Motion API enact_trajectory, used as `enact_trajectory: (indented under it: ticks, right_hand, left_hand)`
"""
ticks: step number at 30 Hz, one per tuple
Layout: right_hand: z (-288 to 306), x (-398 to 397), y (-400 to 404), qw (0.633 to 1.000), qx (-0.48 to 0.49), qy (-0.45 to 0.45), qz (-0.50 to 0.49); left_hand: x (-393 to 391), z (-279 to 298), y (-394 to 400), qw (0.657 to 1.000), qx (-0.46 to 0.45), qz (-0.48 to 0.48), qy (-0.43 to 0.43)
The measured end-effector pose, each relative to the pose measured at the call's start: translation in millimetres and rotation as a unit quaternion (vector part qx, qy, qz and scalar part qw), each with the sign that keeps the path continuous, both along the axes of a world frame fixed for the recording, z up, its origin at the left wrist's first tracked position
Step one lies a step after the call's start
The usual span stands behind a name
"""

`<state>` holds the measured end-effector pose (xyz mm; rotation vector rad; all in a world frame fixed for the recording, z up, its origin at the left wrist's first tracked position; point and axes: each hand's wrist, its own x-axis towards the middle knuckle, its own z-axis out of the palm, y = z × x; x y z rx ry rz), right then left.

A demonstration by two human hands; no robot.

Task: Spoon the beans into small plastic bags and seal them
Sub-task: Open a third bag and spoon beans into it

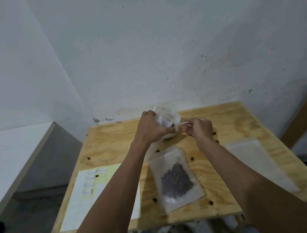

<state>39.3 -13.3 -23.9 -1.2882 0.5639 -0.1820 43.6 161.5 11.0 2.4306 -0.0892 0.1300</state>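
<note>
My left hand (151, 128) grips a small clear plastic bag (165, 116) held upright over a white bowl (169, 135), most of which is hidden behind the hand. My right hand (198, 128) pinches a thin metal spoon (183, 123) whose tip points into the bag's mouth. A filled bag of dark beans (176, 179) lies flat on the wooden table (114, 145) in front of me. Loose beans (192, 158) are scattered on the table.
Empty flat plastic bags (251, 156) lie at the right of the table. A yellow and white label sheet (93, 196) lies at the left front. A white wall stands right behind the table, and a wooden frame (303, 115) is at the far right.
</note>
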Motion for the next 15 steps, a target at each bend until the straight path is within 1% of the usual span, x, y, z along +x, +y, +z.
enact_trajectory:
  ticks: [4, 9, 13, 15]
  right_hand:
    - [6, -2, -2, 1.000, 0.006, -0.014, -0.010]
    - [27, -3, -5, 0.999, 0.022, -0.046, -0.015]
    - [46, -8, -6, 0.997, 0.007, -0.081, 0.008]
    - [50, -11, -4, 0.995, -0.018, -0.093, 0.030]
  left_hand:
    - [-9, -8, 8, 1.000, 0.019, -0.010, -0.005]
    - [-19, -10, 11, 0.998, 0.038, 0.012, -0.048]
    - [-23, -7, 11, 0.996, 0.055, 0.020, -0.065]
    - [-23, -6, 11, 0.996, 0.055, 0.026, -0.069]
